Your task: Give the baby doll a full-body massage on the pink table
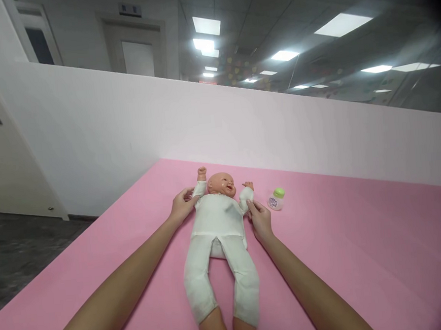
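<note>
Baby doll (pixel 219 221) in a white bodysuit lies face-up mid-way across the pink mat (pixel 346 257), long axis running from the near edge to the far edge, head toward the far wall, bare legs toward the person. Left hand (pixel 182 204) pinches the sleeve on its side of the doll, right hand (pixel 260 219) pinches the other sleeve, fingers closed on fabric; both equally near, doll between them. Small green-capped bottle (pixel 276 199) lies just beside the right hand, toward the far-right.

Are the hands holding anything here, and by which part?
Yes: the doll. The left hand grips its sleeve at one upper arm, the right hand grips the other sleeve. The bottle lies untouched nearby.
</note>
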### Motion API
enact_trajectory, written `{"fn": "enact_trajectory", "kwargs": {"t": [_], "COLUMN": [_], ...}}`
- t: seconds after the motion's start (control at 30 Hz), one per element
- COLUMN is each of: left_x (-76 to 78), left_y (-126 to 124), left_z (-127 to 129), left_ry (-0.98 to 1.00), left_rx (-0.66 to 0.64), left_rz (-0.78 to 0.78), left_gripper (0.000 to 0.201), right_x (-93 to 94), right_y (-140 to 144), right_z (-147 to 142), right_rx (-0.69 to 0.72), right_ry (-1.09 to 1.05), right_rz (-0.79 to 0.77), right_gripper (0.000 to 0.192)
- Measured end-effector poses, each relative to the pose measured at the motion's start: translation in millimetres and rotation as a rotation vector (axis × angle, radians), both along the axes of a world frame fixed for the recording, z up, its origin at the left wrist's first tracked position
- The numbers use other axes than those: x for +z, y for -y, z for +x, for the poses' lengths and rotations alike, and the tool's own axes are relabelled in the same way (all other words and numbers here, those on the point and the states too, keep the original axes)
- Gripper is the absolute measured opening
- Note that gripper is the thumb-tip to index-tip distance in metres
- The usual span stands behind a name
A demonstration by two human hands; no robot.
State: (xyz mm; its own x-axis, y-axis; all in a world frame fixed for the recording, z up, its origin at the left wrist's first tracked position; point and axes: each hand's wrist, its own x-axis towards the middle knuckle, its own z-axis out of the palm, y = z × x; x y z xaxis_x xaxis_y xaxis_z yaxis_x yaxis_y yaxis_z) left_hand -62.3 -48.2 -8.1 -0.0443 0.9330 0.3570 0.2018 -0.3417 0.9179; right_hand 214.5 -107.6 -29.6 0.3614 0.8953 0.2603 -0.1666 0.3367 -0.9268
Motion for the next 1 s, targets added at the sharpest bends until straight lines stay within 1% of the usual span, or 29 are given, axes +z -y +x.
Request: {"fn": "enact_trajectory", "kwargs": {"t": [0.13, 0.27, 0.43, 0.53, 0.6, 0.8, 1.0], "left_x": [2.0, 2.6, 0.7, -0.5, -0.6, 1.4, 1.5], "left_y": [3.8, 4.9, 3.8, 3.0, 2.9, 4.5, 5.2], "left_z": [1.7, 1.3, -0.6, -0.8, -0.8, -0.8, -0.5], "left_ry": [-0.024, -0.029, -0.122, -0.182, -0.205, -0.273, -0.278], "left_rx": [0.113, 0.159, 0.136, 0.154, 0.155, 0.126, 0.115], "left_rz": [-0.014, -0.015, -0.007, 0.001, 0.0, 0.013, -0.011], "left_gripper": [0.047, 0.045, 0.039, 0.04, 0.04, 0.038, 0.041], "right_x": [0.7, -2.2, -3.9, -4.0, -4.3, -2.9, 0.3], "right_y": [-0.1, -2.7, -3.0, -2.2, -2.2, -3.1, -2.4], "right_z": [0.6, 2.4, 2.8, 2.6, 2.8, 3.3, 3.8], "right_rx": [-0.022, -0.041, -0.048, -0.043, -0.044, -0.044, -0.008], "right_ry": [0.009, -0.012, -0.004, 0.01, 0.016, 0.035, 0.027], "right_rz": [-0.028, -0.054, -0.037, -0.04, -0.044, -0.08, -0.114], "right_gripper": [0.048, 0.041, 0.045, 0.052, 0.053, 0.046, 0.042]}}
